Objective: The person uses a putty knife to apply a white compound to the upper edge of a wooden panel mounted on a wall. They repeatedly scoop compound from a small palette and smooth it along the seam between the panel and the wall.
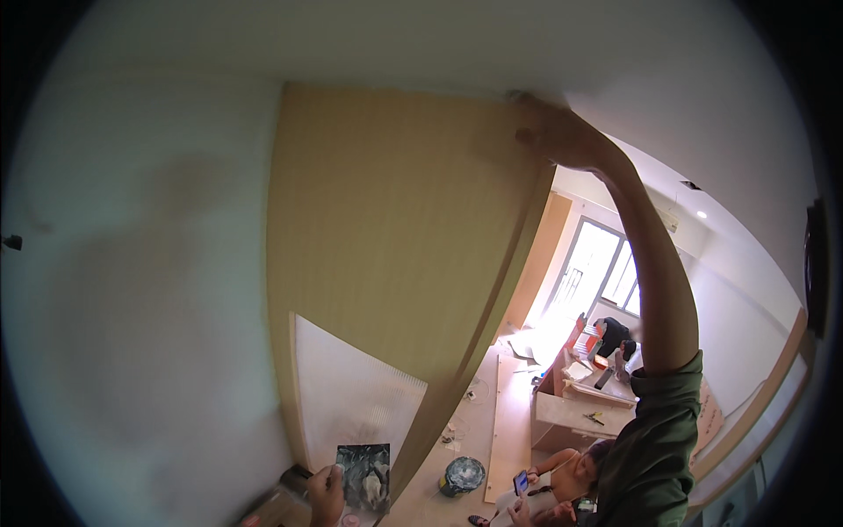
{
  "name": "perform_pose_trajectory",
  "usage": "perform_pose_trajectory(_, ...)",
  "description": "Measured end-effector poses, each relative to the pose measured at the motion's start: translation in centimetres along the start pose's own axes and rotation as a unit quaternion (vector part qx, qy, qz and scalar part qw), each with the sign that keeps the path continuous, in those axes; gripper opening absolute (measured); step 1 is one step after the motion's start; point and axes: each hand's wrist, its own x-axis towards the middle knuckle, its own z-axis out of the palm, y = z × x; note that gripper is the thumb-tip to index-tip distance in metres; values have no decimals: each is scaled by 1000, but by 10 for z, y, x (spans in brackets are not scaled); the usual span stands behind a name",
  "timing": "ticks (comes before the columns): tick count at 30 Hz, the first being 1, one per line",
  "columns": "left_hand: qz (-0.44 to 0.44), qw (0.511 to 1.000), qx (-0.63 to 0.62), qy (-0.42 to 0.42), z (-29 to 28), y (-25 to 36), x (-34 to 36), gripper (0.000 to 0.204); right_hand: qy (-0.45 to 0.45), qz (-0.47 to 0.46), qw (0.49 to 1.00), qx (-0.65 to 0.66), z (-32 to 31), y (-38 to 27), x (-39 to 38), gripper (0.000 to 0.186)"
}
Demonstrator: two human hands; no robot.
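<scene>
My left hand [326, 498] is closed on the edge of a dark square board [364, 475] smeared with pale paste, low in front of a wood-coloured panel [386, 211]. A ribbed translucent pane [351, 378] sits in the panel's lower part, just above the board. My right arm stretches up across the panel's right edge. Up at the seam where the panel meets the white ceiling [395, 44], my right hand [555, 133] has its fingers curled. Blur and shade hide what, if anything, is between them.
A white wall [149, 290] adjoins the panel on the left. Down on the floor stands a black bucket [462, 475] with pale contents. Nearby, a person [571, 483] holds a phone [521, 482]. Another person bends behind a cluttered workbench [580, 413]; a long board [507, 430] lies beside it.
</scene>
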Motion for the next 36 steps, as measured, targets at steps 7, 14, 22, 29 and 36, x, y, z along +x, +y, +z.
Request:
perform_pose_trajectory(7, -103, 993, -57, -26, -3, 29, 1, 34, -75, 85, 869, 481, 4, 6, -13, 57)
perform_pose_trajectory(14, -60, 998, -25, 6, 3, 1, -1, 33, 135, 42, 979, 146, 40, -1, -21, 63)
perform_pose_trajectory(22, -52, 998, 6, 26, 4, -8, -5, 34, 225, -37, 903, -365, 33, 5, -23, 55)
perform_pose_trajectory(29, -128, 990, -64, -12, 4, 7, -2, 33, 210, -121, 875, -419, 22, 28, -7, 39)
perform_pose_trajectory(36, -116, 992, -35, -27, 4, 2, 0, 38, 239, -211, 866, -386, 28, 24, 11, 44)
